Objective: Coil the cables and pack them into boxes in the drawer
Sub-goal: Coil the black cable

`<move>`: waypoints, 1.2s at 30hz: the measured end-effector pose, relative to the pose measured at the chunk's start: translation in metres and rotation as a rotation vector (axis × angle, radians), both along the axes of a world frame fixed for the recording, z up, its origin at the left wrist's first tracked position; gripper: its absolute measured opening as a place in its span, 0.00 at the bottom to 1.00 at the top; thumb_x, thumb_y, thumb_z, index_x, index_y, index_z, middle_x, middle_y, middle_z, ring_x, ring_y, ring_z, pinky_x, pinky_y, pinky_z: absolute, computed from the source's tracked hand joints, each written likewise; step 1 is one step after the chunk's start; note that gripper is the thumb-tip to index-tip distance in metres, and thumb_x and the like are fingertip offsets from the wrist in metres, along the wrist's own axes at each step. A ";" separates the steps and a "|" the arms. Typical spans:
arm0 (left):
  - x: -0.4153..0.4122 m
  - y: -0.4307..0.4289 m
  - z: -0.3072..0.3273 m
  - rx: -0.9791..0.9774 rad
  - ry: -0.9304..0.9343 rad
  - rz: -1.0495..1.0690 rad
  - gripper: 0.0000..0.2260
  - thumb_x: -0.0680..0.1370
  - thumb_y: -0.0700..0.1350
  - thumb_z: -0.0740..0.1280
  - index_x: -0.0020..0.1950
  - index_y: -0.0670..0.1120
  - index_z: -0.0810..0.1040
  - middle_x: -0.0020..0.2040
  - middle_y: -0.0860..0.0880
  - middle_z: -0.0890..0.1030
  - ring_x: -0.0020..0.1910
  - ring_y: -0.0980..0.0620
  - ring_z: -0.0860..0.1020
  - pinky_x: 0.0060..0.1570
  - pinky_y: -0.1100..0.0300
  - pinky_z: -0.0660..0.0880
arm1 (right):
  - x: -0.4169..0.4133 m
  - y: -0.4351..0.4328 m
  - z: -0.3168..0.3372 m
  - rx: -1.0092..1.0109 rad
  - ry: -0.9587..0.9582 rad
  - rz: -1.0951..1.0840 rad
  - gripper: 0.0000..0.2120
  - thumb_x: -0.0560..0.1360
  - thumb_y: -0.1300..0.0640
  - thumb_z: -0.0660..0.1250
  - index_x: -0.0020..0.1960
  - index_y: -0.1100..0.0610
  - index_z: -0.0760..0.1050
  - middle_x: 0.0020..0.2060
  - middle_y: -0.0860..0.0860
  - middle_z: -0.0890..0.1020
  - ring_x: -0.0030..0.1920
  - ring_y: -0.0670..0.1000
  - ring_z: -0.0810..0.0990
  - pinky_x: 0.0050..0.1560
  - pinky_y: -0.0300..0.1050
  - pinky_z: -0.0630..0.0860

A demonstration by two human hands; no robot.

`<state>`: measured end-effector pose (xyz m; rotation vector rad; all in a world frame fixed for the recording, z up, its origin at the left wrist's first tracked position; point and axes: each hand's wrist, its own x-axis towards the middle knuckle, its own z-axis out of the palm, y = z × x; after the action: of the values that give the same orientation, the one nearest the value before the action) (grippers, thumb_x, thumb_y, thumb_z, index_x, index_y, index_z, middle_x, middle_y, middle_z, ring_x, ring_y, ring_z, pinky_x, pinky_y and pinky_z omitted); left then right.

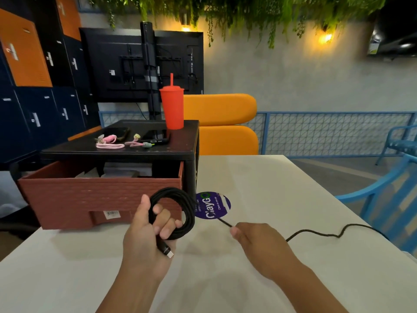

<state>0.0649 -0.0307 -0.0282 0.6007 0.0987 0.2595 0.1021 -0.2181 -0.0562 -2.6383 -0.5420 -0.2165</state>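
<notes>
My left hand (146, 231) grips a black cable (187, 208) wound into several loops, with its silver-tipped plug (168, 251) sticking out below the fingers. My right hand (255, 238) pinches the same cable's loose strand just right of the coil. The free tail (327, 233) trails right across the white table (270, 188) toward its edge. Behind the coil stands a brown drawer (101, 199), pulled open from a black cabinet (185, 152), with pale boxes (126, 171) inside. Pink cables (110, 143) lie on the cabinet top.
A red tumbler with a straw (172, 107) and dark phones (155, 135) sit on the cabinet top. A purple round sticker (213, 205) lies on the table right of the drawer. Blue chairs (383, 199) stand at the right, orange seats (225, 123) behind.
</notes>
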 end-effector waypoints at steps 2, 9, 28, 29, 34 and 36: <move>0.000 -0.002 0.002 0.012 -0.011 0.026 0.18 0.80 0.56 0.54 0.35 0.47 0.65 0.20 0.54 0.60 0.17 0.57 0.60 0.25 0.67 0.72 | -0.006 0.009 0.002 -0.144 0.028 0.063 0.17 0.82 0.49 0.49 0.38 0.52 0.66 0.33 0.50 0.71 0.42 0.57 0.72 0.40 0.45 0.64; 0.000 0.001 0.001 0.179 0.016 0.201 0.17 0.81 0.54 0.54 0.40 0.45 0.72 0.19 0.53 0.62 0.19 0.57 0.61 0.34 0.61 0.67 | -0.034 0.041 0.014 -0.441 -0.042 0.377 0.11 0.81 0.61 0.51 0.57 0.62 0.71 0.50 0.60 0.75 0.51 0.63 0.74 0.40 0.50 0.66; -0.007 -0.023 -0.024 1.150 -0.165 -0.157 0.22 0.75 0.61 0.55 0.40 0.45 0.77 0.29 0.49 0.73 0.30 0.53 0.71 0.32 0.63 0.69 | -0.028 0.029 0.009 -0.048 -0.767 0.289 0.11 0.70 0.46 0.60 0.33 0.48 0.76 0.25 0.45 0.74 0.22 0.47 0.70 0.21 0.37 0.66; -0.009 -0.023 -0.021 1.182 -0.146 -0.178 0.26 0.77 0.62 0.51 0.33 0.43 0.72 0.26 0.49 0.70 0.28 0.53 0.69 0.30 0.65 0.67 | -0.025 0.028 0.009 -0.011 -0.774 0.274 0.14 0.72 0.44 0.60 0.32 0.48 0.76 0.26 0.45 0.74 0.22 0.47 0.70 0.21 0.37 0.66; -0.019 -0.028 -0.009 1.140 -0.070 -0.294 0.29 0.72 0.63 0.47 0.34 0.37 0.67 0.21 0.50 0.63 0.22 0.54 0.60 0.27 0.62 0.58 | -0.017 0.018 0.014 0.128 -0.712 0.192 0.28 0.78 0.38 0.46 0.37 0.52 0.76 0.29 0.44 0.76 0.26 0.45 0.73 0.23 0.35 0.68; -0.019 -0.027 -0.009 1.027 -0.078 -0.346 0.32 0.71 0.64 0.48 0.38 0.34 0.69 0.21 0.49 0.60 0.21 0.53 0.58 0.30 0.55 0.55 | -0.016 0.015 0.014 0.184 -0.604 0.178 0.27 0.78 0.36 0.46 0.40 0.50 0.76 0.31 0.42 0.75 0.31 0.44 0.71 0.25 0.29 0.63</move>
<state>0.0458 -0.0580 -0.0372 1.6061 -0.2336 -0.0274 0.0865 -0.2034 -0.0426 -2.3030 -0.8915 -0.9721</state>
